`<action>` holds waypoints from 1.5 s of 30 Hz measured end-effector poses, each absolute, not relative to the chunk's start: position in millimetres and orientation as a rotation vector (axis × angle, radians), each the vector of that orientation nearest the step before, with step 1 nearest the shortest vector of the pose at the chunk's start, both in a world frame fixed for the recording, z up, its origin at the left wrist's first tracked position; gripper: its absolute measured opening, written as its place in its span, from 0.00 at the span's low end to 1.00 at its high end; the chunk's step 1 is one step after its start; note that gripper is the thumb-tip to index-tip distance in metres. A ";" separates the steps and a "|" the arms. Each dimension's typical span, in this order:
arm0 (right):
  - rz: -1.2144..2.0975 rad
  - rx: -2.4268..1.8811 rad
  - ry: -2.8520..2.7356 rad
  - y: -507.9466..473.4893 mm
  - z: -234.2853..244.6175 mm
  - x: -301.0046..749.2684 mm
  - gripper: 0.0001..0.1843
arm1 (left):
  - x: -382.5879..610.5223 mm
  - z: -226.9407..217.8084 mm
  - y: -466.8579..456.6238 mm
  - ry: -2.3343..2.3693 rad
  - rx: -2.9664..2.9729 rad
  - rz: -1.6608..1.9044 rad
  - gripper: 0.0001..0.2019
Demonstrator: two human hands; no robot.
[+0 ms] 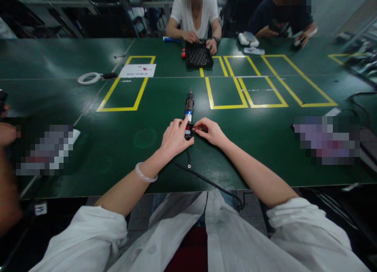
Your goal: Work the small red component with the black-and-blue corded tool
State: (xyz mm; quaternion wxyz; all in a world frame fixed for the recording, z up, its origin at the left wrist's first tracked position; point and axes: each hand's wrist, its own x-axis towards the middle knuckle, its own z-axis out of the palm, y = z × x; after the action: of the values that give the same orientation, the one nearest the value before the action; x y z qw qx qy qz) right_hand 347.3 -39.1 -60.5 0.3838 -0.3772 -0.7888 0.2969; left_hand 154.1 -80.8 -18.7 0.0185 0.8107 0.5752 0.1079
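Note:
An electric screwdriver [190, 104] lies on the green table in front of me, its bit pointing away. My left hand [174, 137] is closed around its rear part, thumb and fingers on either side. From the right, my right hand [213, 133] pinches a small screwdriver with a red-and-black handle [201, 128]. Its tip meets the side of the electric screwdriver's rear end, where the exact contact is hidden. A black cable [206, 179] runs from there toward the table's front edge. Beside it a short lead ends in a ring terminal [189, 166].
Yellow tape outlines [229, 106] mark the table. Across it, a person in white works at a black tray [199, 64]. A paper sheet [138, 71] and a white coil [89, 83] lie left. Blurred-out flat items rest at left [50, 146] and right [326, 140].

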 end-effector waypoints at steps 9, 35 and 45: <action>0.637 -1.029 -2.051 -42.4 -58.8 339.6 0.07 | 154.9 -18.5 -80.6 1.810 2.506 0.297 0.39; 0.852 -0.912 -2.062 -51.2 -52.9 340.6 0.13 | 136.2 -9.9 -66.4 1.941 2.526 0.170 0.32; 0.898 -0.995 -1.984 -42.7 -58.4 347.2 0.12 | 39.5 -9.4 -27.1 2.204 2.288 0.076 0.35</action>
State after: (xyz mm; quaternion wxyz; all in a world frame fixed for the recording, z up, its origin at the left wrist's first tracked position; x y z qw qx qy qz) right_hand 347.2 -42.7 -58.4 0.3653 -0.3868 -0.7714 0.3491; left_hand 39.5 -27.1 -9.4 -0.0183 0.7198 0.6935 0.0238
